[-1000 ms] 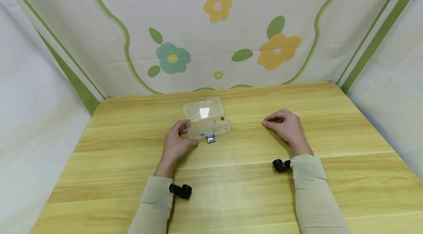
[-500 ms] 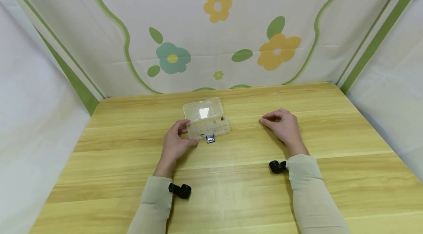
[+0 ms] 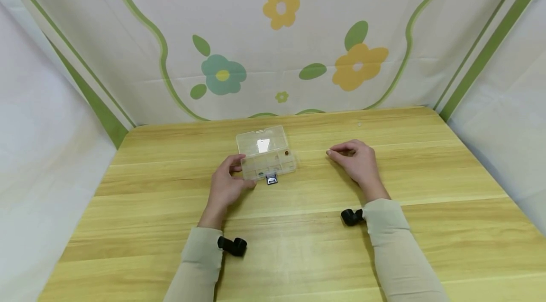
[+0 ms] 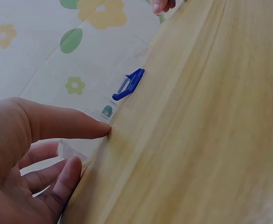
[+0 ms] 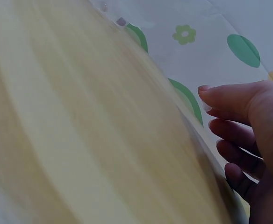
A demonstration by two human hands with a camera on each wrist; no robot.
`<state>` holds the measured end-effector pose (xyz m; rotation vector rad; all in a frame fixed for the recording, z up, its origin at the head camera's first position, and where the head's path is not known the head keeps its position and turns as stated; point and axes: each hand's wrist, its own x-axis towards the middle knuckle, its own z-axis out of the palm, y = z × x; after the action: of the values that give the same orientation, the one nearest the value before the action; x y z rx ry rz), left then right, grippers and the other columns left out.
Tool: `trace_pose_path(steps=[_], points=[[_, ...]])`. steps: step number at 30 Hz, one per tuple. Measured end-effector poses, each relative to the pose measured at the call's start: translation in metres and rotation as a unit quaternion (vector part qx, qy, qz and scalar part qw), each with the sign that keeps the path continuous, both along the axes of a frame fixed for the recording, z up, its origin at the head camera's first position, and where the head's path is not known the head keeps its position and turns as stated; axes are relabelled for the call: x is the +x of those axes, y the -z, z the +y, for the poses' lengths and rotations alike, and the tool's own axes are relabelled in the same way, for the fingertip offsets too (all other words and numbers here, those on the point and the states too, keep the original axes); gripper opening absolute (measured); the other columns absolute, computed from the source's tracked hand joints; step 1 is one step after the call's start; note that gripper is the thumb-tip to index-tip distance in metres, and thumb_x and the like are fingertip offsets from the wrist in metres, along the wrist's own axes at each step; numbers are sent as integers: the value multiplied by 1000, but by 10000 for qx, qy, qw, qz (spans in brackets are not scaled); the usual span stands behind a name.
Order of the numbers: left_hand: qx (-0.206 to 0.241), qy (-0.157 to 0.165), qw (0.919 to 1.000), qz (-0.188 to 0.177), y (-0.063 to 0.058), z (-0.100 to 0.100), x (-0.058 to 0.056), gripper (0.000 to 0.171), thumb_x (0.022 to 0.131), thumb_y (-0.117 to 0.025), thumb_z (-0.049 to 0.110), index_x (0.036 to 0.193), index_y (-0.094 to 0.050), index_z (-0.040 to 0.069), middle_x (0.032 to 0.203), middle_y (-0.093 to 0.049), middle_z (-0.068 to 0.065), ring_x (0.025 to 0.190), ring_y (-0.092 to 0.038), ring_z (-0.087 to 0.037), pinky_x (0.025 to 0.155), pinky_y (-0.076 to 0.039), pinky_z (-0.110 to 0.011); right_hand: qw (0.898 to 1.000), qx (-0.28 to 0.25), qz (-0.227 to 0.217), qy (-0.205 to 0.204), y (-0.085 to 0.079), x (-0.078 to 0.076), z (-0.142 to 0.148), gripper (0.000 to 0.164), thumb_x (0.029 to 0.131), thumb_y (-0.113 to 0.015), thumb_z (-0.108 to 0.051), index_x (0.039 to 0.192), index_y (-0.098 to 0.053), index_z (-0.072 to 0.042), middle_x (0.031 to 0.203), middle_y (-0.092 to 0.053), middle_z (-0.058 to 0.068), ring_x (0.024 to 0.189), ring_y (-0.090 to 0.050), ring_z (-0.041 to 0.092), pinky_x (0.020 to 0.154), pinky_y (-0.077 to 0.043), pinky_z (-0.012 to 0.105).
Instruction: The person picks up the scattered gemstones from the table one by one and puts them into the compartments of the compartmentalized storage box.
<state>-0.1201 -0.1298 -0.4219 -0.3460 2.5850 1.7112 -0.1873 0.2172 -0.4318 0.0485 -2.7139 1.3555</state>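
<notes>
A clear plastic compartment box (image 3: 256,165) stands on the table with its lid (image 3: 262,141) swung back. Its blue latch (image 4: 129,84) hangs at the front edge. My left hand (image 3: 226,186) grips the box's left end, thumb along the front and fingers at the far side. A small green piece (image 4: 107,110) and a reddish-brown bead (image 3: 286,153) lie inside, in separate compartments. To the right of the box, my right hand (image 3: 357,162) pinches a tiny pale, clear piece (image 5: 207,107) between thumb and index finger, largely hidden; its kind cannot be made out.
The wood-grain table (image 3: 290,254) extends around both hands. A tiny pale piece (image 3: 359,124) lies near its back edge. Behind stands a white cloth (image 3: 256,46) printed with flowers. Black wrist cameras (image 3: 232,246) sit on both sleeves.
My right hand has moved left, closer to the box, keeping its thumb and index finger together. The left hand and the box have stayed in place.
</notes>
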Motion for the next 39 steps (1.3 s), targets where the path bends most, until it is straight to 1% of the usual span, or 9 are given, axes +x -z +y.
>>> trace_pose_path(steps=[7,12,15,20,30,36,39], points=[[29,9,10000,10,0,1,0,77,76,-87,-3,147,-62,15,137,-65,-17,120,-61,-32,95,-57,-39,9998,-183,-122,5,0,2,-9,27,96,-82,-37,111,-84,-14,118,-73,8,106,-63,23,89,-50,34],[7,22,10000,2,0,1,0,77,77,-87,-3,147,-61,15,138,-64,-17,122,-60,-32,97,-57,-40,9980,-575,-225,95,0,4,-24,29,96,-82,-38,114,-83,-15,122,-72,7,109,-63,22,91,-51,32],[-20,-8,10000,0,0,0,0,77,77,-87,-3,148,-61,15,138,-64,-17,122,-60,-32,98,-57,-41,9973,-711,-156,-43,1,4,-36,28,96,-82,-37,113,-84,-15,119,-73,7,108,-64,22,91,-52,34],[-37,-14,10000,-9,1,0,0,78,77,-87,-3,148,-61,15,138,-64,-17,122,-60,-32,96,-56,-39,9968,-747,32,-266,2,6,-52,24,95,-83,-34,109,-84,-15,113,-74,8,103,-65,24,89,-53,37],[-32,-26,10000,-30,2,0,0,77,77,-87,-1,148,-61,15,139,-64,-16,124,-58,-31,99,-53,-41,9961,-812,79,-332,3,7,-63,21,94,-85,-32,106,-85,-15,109,-74,7,101,-68,25,89,-54,39],[-60,-18,10000,-49,1,0,-1,77,77,-88,-1,148,-61,16,140,-64,-15,123,-59,-31,98,-53,-41,9961,-808,34,-339,2,7,-71,19,94,-85,-32,105,-85,-17,108,-74,5,101,-67,23,88,-53,37],[-57,-16,10000,-47,1,0,-1,77,77,-88,-1,147,-61,17,139,-64,-15,123,-59,-31,98,-54,-40,9955,-889,30,-332,0,8,-76,18,93,-86,-31,104,-85,-17,108,-75,5,101,-66,22,88,-52,37]])
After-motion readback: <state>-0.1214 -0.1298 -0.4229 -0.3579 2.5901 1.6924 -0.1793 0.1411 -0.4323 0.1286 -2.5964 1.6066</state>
